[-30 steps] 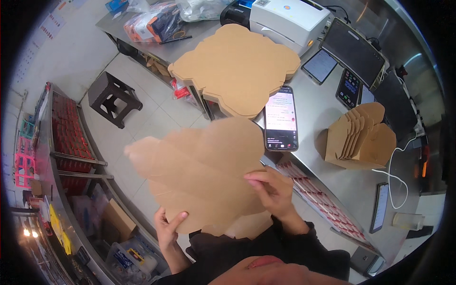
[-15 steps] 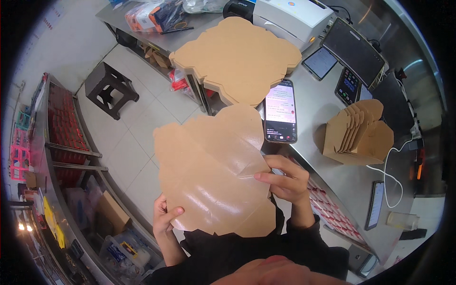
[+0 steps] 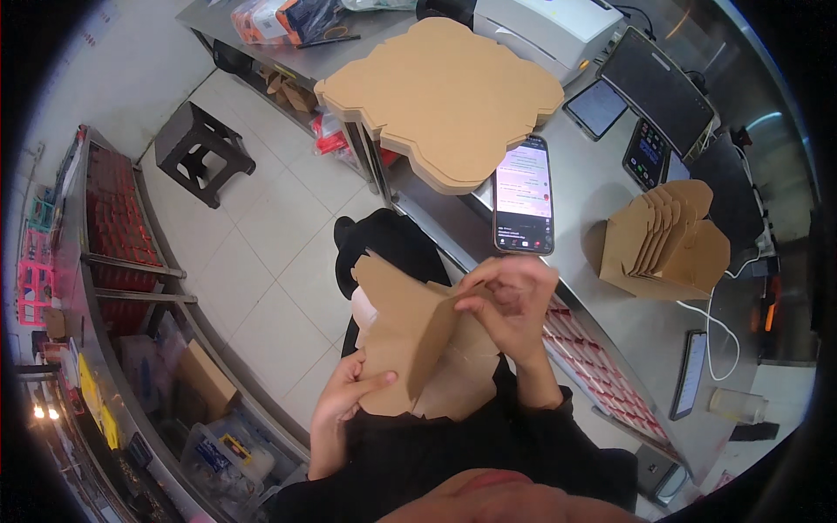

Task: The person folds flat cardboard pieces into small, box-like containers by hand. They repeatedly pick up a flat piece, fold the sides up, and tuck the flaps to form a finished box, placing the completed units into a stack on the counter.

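Note:
A brown cardboard box blank (image 3: 410,336), partly folded up, is held in front of my body. My left hand (image 3: 346,392) grips its lower left edge, thumb on top and fingers underneath. Pinched in my right hand (image 3: 513,301) is a folded corner at the upper right side of the blank. One panel stands up steeply in the middle, and its far side is hidden. Beyond the hands, a stack of flat box blanks (image 3: 445,91) lies on the steel table. To the right stands a nested group of folded cardboard boxes (image 3: 663,244).
A lit phone (image 3: 524,196) lies by the stack, near my right hand. Another phone (image 3: 688,375), a tablet (image 3: 658,87), a white printer (image 3: 549,39) and a white cable (image 3: 728,336) are on the counter. A black stool (image 3: 202,152) stands on the tiled floor; shelves (image 3: 131,279) line the left.
The blank was spread almost flat; now its sides are bent upward and inward. My right hand has moved up a little, and my left has shifted right.

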The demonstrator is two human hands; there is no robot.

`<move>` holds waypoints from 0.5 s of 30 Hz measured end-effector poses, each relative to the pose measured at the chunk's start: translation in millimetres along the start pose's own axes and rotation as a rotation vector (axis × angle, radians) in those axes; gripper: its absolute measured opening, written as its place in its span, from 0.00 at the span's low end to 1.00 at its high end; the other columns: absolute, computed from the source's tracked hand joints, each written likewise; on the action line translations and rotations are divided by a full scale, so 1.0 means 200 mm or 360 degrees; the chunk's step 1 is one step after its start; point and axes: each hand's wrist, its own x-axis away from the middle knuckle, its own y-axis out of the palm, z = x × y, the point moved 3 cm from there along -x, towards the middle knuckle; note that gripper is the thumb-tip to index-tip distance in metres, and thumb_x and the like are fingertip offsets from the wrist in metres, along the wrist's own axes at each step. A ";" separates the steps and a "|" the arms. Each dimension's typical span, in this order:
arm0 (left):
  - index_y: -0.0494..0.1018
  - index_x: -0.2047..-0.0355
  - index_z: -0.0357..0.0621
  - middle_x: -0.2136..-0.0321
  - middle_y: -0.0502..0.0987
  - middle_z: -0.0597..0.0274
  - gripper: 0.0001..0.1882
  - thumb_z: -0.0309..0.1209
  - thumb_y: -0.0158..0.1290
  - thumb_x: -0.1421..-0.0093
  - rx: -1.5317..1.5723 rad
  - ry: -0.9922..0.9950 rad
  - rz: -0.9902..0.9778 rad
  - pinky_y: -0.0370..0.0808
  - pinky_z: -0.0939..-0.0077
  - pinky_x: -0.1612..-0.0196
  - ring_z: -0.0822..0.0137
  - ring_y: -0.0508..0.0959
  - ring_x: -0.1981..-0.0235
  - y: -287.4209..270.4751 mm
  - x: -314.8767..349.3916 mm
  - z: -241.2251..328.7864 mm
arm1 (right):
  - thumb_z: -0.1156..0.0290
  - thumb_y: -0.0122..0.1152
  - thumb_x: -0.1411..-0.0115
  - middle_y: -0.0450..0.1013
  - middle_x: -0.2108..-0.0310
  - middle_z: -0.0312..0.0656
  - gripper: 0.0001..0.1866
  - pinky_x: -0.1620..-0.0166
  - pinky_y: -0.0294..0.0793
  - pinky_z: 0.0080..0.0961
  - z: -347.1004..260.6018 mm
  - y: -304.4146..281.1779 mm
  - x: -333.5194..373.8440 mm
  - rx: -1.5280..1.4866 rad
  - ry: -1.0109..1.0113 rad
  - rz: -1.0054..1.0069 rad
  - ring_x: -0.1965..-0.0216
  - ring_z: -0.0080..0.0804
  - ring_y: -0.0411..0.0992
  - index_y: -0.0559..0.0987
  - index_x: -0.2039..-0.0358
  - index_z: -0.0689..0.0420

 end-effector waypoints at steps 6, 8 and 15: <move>0.61 0.38 0.29 0.44 0.71 0.51 0.39 0.35 0.67 0.42 -0.1375 0.0780 0.0729 0.70 0.66 0.43 0.63 0.73 0.44 0.10 0.06 0.19 | 0.92 0.66 0.48 0.75 0.66 0.45 0.28 0.56 0.80 0.28 -0.01 0.00 0.00 -0.0177 0.0409 0.0352 0.63 0.33 0.79 0.64 0.51 0.61; 0.57 0.36 0.31 0.40 0.67 0.50 0.44 0.37 0.68 0.44 -0.1189 0.1130 0.0601 0.67 0.63 0.41 0.61 0.70 0.41 0.19 0.11 0.31 | 0.91 0.68 0.49 0.76 0.66 0.45 0.23 0.56 0.80 0.27 -0.03 0.03 0.00 0.0027 0.0408 0.0269 0.63 0.31 0.79 0.69 0.57 0.62; 0.79 0.61 0.29 0.66 0.82 0.58 0.11 0.25 0.63 0.41 -0.0569 0.1190 0.0714 0.75 0.77 0.62 0.71 0.79 0.66 0.35 0.15 0.38 | 0.84 0.71 0.53 0.78 0.64 0.43 0.12 0.60 0.78 0.27 -0.18 0.22 -0.04 0.0528 -0.0493 -0.0088 0.66 0.34 0.78 0.79 0.68 0.64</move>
